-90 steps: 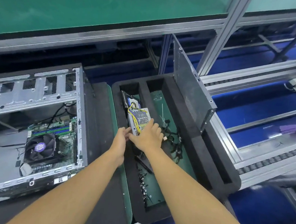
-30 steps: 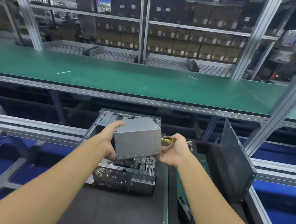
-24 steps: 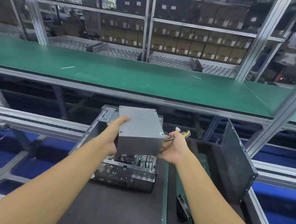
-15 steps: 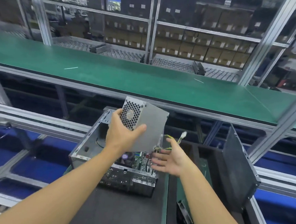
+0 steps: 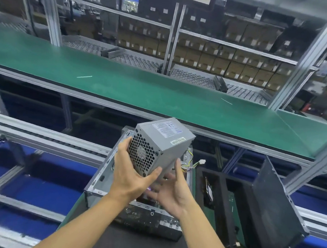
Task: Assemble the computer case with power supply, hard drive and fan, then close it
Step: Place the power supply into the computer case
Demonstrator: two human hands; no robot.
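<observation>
- At frame centre, the PSU (image 5: 169, 145) was held in the air above the open case (image 5: 100, 177), tilted, with its honeycomb fan grille (image 5: 142, 155) facing the camera and down-left. Its label (image 5: 166, 129) was on the upper face.
- The left hand (image 5: 128, 179) gripped the PSU. The thumb was curled onto the lower corner of the grille face and the fingers were wrapped around its left edge.
- The right hand (image 5: 172, 191) was palm up just under the PSU's lower end. Its fingers were straight and spread apart and the thumb stood up along the grey side. I could not tell whether the palm actually touched.
- Yellow and black cables (image 5: 190, 164) trailed from the hidden far end of the PSU and ended in a white plug (image 5: 202, 162) hanging over the case's right edge.
- The case lay on its side at lower centre, open side up, its back plate nearest the camera.
- Right of the case was a black foam tray (image 5: 222, 187). A dark panel (image 5: 268, 205) stood upright at its right side.
- Across the middle of the frame ran a green shelf (image 5: 160, 98), with racks of brown boxes (image 5: 239, 67) behind it in the upper frame.
</observation>
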